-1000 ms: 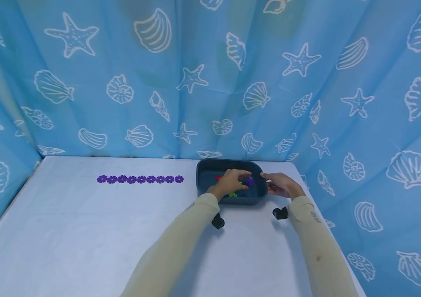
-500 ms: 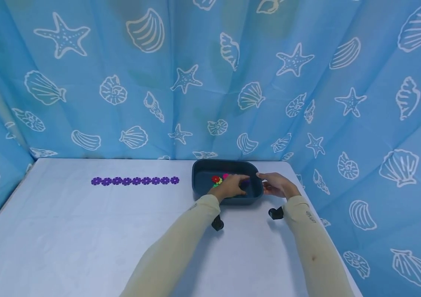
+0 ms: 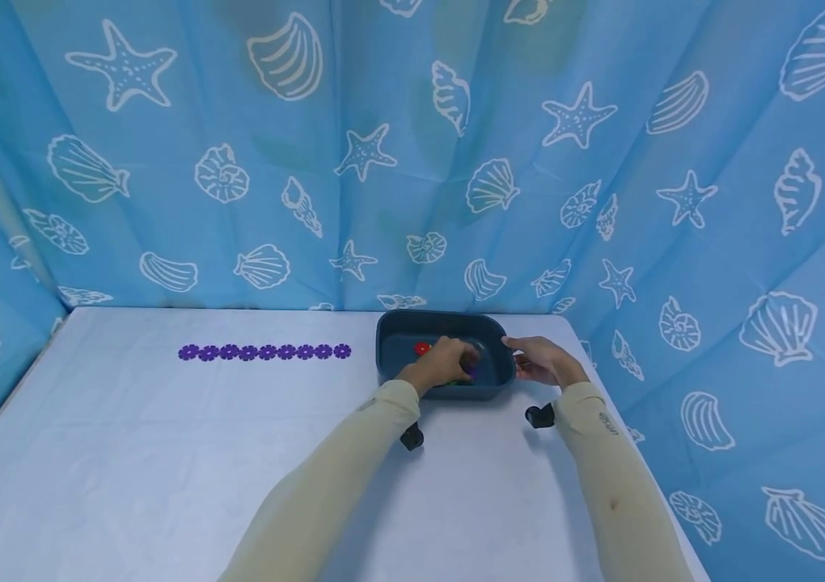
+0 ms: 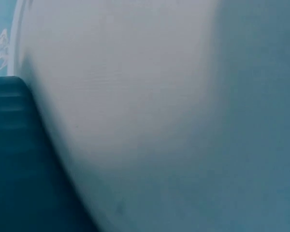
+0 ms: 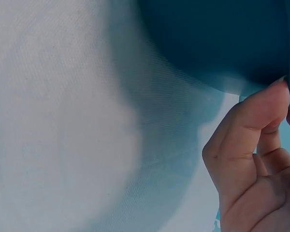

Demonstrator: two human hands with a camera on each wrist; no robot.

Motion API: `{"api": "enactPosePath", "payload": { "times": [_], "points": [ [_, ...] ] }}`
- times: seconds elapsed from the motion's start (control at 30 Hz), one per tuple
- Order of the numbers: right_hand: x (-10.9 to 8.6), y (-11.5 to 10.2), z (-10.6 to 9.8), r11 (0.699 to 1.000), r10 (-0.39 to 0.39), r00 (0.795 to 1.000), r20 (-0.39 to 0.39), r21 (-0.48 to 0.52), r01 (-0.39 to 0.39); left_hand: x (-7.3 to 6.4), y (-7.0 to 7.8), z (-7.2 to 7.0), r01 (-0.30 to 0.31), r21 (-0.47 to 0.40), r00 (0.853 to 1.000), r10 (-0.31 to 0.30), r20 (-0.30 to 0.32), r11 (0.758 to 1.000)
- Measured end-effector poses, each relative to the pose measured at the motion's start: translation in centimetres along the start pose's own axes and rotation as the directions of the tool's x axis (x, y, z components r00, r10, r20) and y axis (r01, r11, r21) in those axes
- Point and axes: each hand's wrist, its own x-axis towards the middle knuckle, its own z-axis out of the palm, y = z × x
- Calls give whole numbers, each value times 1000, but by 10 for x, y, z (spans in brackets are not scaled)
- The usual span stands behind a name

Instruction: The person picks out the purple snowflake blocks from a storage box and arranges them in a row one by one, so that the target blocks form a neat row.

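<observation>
A dark teal rectangular bin stands at the back right of the table. My left hand reaches into it over the near side, fingers curled at a purple flower-shaped piece that they partly hide. A red flower piece lies left of those fingers; bits of green show under the hand. In the left wrist view only the bin's outer wall appears, no hand. My right hand grips the bin's right end; in the right wrist view the thumb presses the rim, with a finger on the other side.
Left of the bin, a straight row of purple flower pieces lies on the white tablecloth. Behind and to the right hangs a blue shell-print curtain. A black wrist-camera mount juts out below the left wrist, another below the right.
My left hand has drawn slightly left inside the bin and its fingers have curled in, with the purple flower piece at them. My right hand stays on the bin's end.
</observation>
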Motion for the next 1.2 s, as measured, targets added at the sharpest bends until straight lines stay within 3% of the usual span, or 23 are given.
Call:
{"api": "enactPosePath", "payload": {
  "times": [0.43, 0.8, 0.93, 1.1, 1.2],
  "points": [
    [2, 1, -1, 1000, -3, 1000, 7, 16, 3, -5, 1, -6, -91, 71, 994, 86, 74, 993],
    [2, 3, -1, 1000, -7, 1000, 5, 15, 7, 1, 2, -4, -126, 146, 985, 106, 134, 981],
    [2, 3, -1, 1000, -10, 1000, 6, 11, 10, 2, 3, -3, -149, 231, 983, 118, 141, 962],
    [2, 3, -1, 1000, -19, 1000, 9, 8, 19, 5, 3, -2, -178, 349, 981, 137, 140, 920],
    [3, 4, -2, 1000, -18, 1000, 13, 7, 18, 7, 2, -1, -189, 382, 980, 148, 136, 905]
  ]
}}
